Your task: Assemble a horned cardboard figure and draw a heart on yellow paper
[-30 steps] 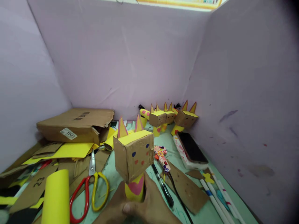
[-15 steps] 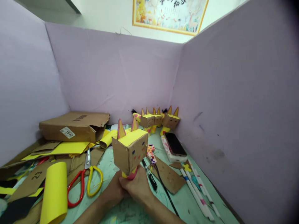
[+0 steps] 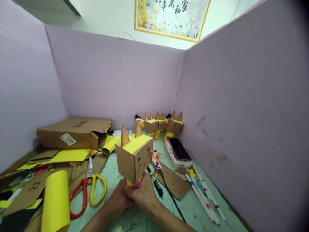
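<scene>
A cardboard animal figure (image 3: 127, 161) stands upright between my hands, its boxy head showing a yellow top, two pointed yellow ears with pink edges, and dots drawn on the front. My left hand (image 3: 122, 195) is closed around its lower part from the left. From the right, my right hand (image 3: 143, 193) grips the same part, thumb against my left hand. Only a bit of yellow and pink shows above my fingers; the rest of the lower body is hidden. Left of my hands lie scissors (image 3: 89, 183) with one red and one yellow handle, blades spread.
Several similar cardboard figures (image 3: 175, 126) stand in the far corner. At left are a cardboard box (image 3: 72, 132), a yellow paper roll (image 3: 56, 201) and scraps. To the right lie a phone (image 3: 180, 149), a black pen (image 3: 155, 182), markers (image 3: 201, 199), a hot glue gun (image 3: 156, 162) and its cord.
The view has tilted up slightly, showing more of the framed picture. Both hands keep their hold on the figure, which has barely moved.
</scene>
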{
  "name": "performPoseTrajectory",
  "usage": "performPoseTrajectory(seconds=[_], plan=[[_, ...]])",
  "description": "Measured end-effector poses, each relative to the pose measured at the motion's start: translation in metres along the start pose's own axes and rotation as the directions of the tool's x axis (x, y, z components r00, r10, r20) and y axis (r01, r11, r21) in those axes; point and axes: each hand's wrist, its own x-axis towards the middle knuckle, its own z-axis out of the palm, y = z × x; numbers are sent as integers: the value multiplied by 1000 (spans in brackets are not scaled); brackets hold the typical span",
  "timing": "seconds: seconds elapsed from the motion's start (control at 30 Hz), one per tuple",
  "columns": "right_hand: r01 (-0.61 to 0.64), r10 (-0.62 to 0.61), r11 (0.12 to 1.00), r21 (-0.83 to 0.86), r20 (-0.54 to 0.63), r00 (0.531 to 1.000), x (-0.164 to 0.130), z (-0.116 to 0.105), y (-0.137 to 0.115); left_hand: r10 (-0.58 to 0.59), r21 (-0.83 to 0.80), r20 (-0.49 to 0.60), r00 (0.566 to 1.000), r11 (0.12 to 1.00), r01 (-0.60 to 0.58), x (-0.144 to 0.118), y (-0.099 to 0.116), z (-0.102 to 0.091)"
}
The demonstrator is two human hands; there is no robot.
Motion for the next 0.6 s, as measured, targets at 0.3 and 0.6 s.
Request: performPoseTrajectory(seconds=[0.3, 0.6], plan=[[-32, 32, 999, 0, 1, 999, -2, 1, -4, 58, 68, 22, 998, 996, -59, -1, 1, 2], [-24, 14, 998, -58, -175, 984, 6, -5, -7, 74, -2, 78, 994, 997, -74, 0, 5, 8]])
